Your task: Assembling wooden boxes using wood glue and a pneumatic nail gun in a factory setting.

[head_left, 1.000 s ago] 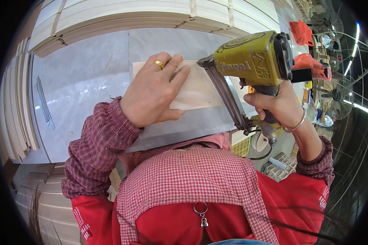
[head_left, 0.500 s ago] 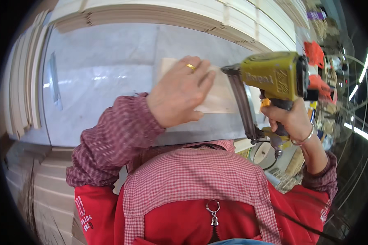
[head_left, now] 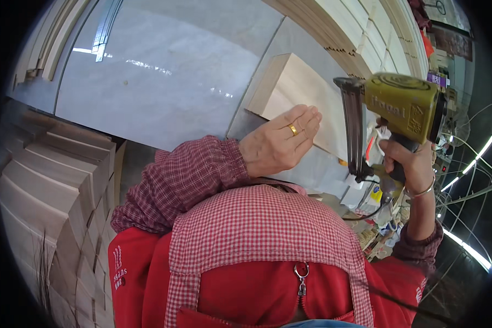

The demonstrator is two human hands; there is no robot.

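Note:
A pale wooden box or block (head_left: 298,87) lies on the grey tabletop, its top face and left side showing. My left hand (head_left: 284,139), a gold ring on one finger, is at the near edge of that wooden piece. Its fingers are stretched out close together and hold nothing; whether they touch the wood I cannot tell. In my right hand (head_left: 413,161) is a yellow-green nail gun (head_left: 402,104), gripped by its dark handle. The gun's nose is over or beside the wood's right end, and its long dark magazine slants down toward me.
Long pale wooden boards (head_left: 350,27) are stacked along the far right of the table (head_left: 164,71). Metal strips (head_left: 106,30) lie at the far left, beside more boards (head_left: 65,38). Stacked wooden pieces (head_left: 44,175) stand at the left. An air hose (head_left: 366,216) hangs below the gun.
The whole view has turned, so the table now slants. My left hand has moved off the top of the wooden piece to its near edge. The nail gun has shifted right, still in my right hand.

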